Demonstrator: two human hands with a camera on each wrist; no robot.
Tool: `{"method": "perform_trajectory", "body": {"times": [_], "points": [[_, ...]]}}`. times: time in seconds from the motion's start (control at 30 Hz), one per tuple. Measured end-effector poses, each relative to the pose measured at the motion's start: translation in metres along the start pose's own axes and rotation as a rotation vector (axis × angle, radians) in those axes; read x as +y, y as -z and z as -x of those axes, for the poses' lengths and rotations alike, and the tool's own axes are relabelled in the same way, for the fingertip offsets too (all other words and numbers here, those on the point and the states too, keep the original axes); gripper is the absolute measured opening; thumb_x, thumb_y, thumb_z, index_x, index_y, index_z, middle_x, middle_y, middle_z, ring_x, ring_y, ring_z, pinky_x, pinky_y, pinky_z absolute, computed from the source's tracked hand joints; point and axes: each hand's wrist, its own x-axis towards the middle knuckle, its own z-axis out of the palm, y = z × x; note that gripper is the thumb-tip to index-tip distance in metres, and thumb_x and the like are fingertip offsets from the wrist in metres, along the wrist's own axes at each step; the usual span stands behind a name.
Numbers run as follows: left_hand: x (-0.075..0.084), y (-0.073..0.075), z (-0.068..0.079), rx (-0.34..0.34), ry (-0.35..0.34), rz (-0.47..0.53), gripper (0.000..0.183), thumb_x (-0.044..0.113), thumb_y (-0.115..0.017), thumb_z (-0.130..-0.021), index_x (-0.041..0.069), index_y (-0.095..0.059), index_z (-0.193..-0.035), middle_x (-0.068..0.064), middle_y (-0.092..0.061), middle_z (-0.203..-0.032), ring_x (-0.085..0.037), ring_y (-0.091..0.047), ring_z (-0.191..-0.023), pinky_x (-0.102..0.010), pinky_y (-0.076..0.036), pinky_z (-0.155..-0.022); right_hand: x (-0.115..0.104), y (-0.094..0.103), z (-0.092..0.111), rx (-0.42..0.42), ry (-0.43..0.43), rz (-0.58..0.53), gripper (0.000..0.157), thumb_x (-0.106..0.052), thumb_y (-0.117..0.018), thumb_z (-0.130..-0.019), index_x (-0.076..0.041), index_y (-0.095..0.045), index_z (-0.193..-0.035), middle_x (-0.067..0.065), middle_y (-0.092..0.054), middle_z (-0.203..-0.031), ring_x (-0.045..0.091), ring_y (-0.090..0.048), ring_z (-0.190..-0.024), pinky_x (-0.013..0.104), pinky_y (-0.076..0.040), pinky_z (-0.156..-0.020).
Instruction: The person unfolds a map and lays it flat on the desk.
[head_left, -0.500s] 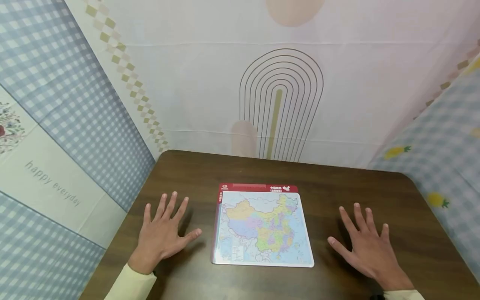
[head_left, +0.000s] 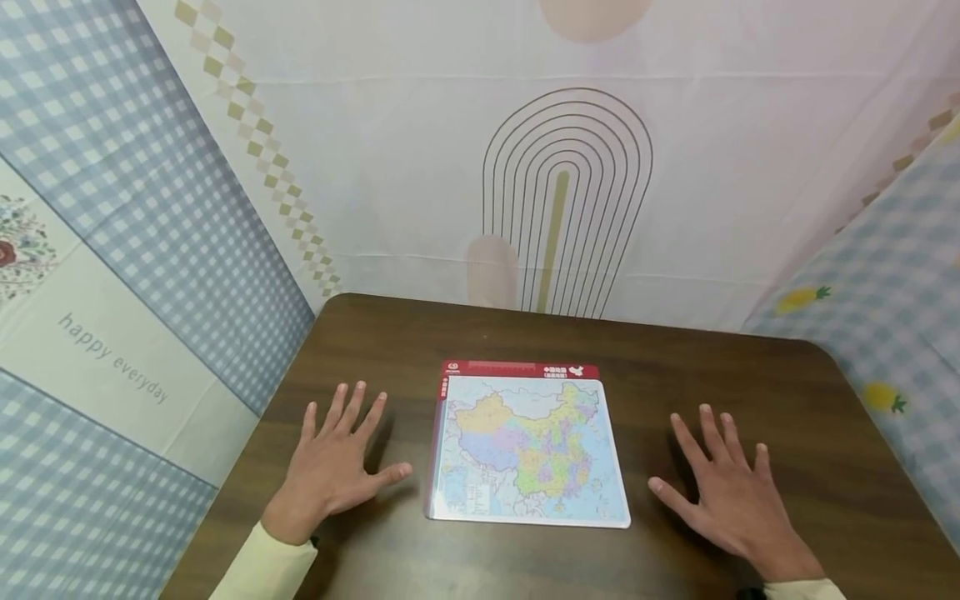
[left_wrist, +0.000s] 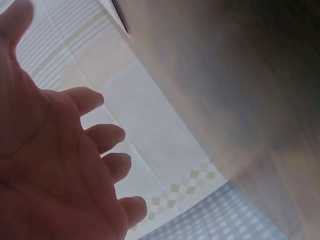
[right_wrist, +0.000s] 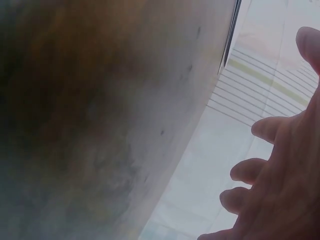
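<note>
Left hand (head_left: 330,475) and right hand (head_left: 731,502) edge slightly inward toward the map board (head_left: 528,450), which lies flat on the worktop (head_left: 660,367), lower centre of frame. I see grip released both sides: closer, board untouched.

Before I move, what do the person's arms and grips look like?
The left sleeve and right sleeve are pale yellow. A dark item shows at the left one's edge, and another at the right one's, too little to identify. The left grip and right grip are bare, five-fingered and ungloved.
</note>
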Motion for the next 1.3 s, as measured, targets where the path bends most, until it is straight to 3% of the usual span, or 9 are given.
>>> {"method": "perform_trajectory", "body": {"times": [0.23, 0.4, 0.57, 0.73, 0.97, 1.1, 1.2, 1.3], "points": [[0.006, -0.001, 0.001, -0.02, -0.055, 0.057, 0.105, 0.076, -0.065, -0.09, 0.014, -0.031, -0.168, -0.022, -0.016, -0.175, -0.047, -0.01, -0.163, -0.075, -0.008, -0.124, -0.009, 0.004, 0.001, -0.012, 0.016, -0.015, 0.099, -0.075, -0.055, -0.097, -0.021, -0.017, -0.171, 0.022, -0.001, -0.177, 0.054, -0.007, -0.16, 0.086, -0.015, -0.11], [0.012, -0.005, 0.004, -0.07, -0.122, 0.209, 0.1, 0.064, -0.071, -0.093, 0.008, -0.032, -0.167, -0.026, -0.019, -0.174, -0.049, -0.014, -0.161, -0.074, -0.016, -0.123, -0.017, 0.008, 0.001, 0.001, 0.044, -0.006, 0.102, -0.077, -0.057, -0.095, -0.015, -0.024, -0.17, 0.026, -0.018, -0.174, 0.051, -0.02, -0.159, 0.08, -0.025, -0.113], [0.02, -0.009, 0.007, -0.101, -0.152, 0.315, 0.098, 0.055, -0.077, -0.093, 0.008, -0.032, -0.166, -0.026, -0.02, -0.174, -0.049, -0.018, -0.161, -0.07, -0.022, -0.124, -0.024, 0.011, 0.003, 0.018, 0.067, -0.03, 0.103, -0.076, -0.059, -0.094, -0.012, -0.026, -0.169, 0.025, -0.023, -0.173, 0.051, -0.03, -0.155, 0.075, -0.037, -0.11], [0.026, -0.01, 0.009, -0.096, -0.138, 0.376, 0.097, 0.05, -0.081, -0.09, 0.011, -0.035, -0.166, -0.02, -0.023, -0.174, -0.046, -0.033, -0.156, -0.066, -0.037, -0.119, -0.031, 0.013, 0.005, -0.004, 0.071, -0.121, 0.102, -0.074, -0.065, -0.092, -0.017, -0.028, -0.169, 0.021, -0.029, -0.172, 0.051, -0.042, -0.147, 0.073, -0.048, -0.096], [0.034, -0.014, 0.011, -0.037, -0.155, 0.484, 0.083, 0.036, -0.086, -0.089, 0.007, -0.05, -0.157, -0.017, -0.043, -0.166, -0.041, -0.048, -0.148, -0.056, -0.048, -0.113, -0.039, 0.006, 0.005, -0.038, 0.115, -0.27, 0.101, -0.071, -0.074, -0.086, -0.011, -0.042, -0.161, 0.021, -0.04, -0.167, 0.051, -0.049, -0.141, 0.072, -0.048, -0.098], [0.04, -0.016, 0.012, -0.076, -0.125, 0.629, 0.075, 0.023, -0.089, -0.087, 0.001, -0.056, -0.151, -0.024, -0.048, -0.161, -0.044, -0.053, -0.143, -0.041, -0.059, -0.098, -0.047, 0.001, 0.005, -0.02, 0.135, -0.35, 0.094, -0.06, -0.082, -0.086, -0.009, -0.049, -0.157, 0.018, -0.052, -0.159, 0.04, -0.062, -0.13, 0.05, -0.06, -0.091], [0.044, -0.017, 0.013, -0.124, -0.071, 0.714, 0.071, 0.016, -0.09, -0.085, -0.001, -0.06, -0.146, -0.027, -0.05, -0.157, -0.045, -0.056, -0.139, -0.034, -0.061, -0.089, -0.054, -0.003, 0.004, -0.044, 0.131, -0.437, 0.089, -0.049, -0.087, -0.085, -0.007, -0.052, -0.155, 0.016, -0.056, -0.156, 0.033, -0.067, -0.124, 0.03, -0.062, -0.082], [0.049, -0.018, 0.013, -0.145, -0.041, 0.737, 0.066, 0.013, -0.09, -0.084, 0.0, -0.064, -0.143, -0.028, -0.054, -0.154, -0.043, -0.06, -0.135, -0.031, -0.062, -0.085, -0.061, -0.007, 0.003, -0.077, 0.116, -0.512, 0.085, -0.039, -0.09, -0.084, -0.004, -0.054, -0.153, 0.017, -0.053, -0.158, 0.034, -0.066, -0.129, 0.023, -0.061, -0.083]]}}
